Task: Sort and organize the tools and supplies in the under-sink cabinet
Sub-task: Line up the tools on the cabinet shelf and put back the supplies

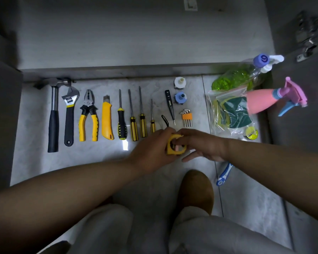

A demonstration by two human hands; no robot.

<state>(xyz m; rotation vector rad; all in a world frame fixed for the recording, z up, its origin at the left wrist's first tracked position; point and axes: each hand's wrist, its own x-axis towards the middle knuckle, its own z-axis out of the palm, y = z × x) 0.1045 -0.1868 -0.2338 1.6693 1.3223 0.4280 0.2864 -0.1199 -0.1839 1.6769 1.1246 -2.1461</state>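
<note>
Our left hand [151, 149] wraps round the yellow tape measure [175, 147] while our right hand [204, 143] pinches its upper edge. Just beyond the tape measure lie the hex keys [186, 117], left of it the screwdrivers [133, 129] and hammer [53, 125], right of it the bagged sponges [233, 114].

Pale marbled floor tiles [35, 162] run up to the open under-sink cabinet [136, 33], grey and dim inside. Its door [301, 116] at right carries a metal hinge [307, 37]. A bright glare [125, 144] marks the floor.
</note>
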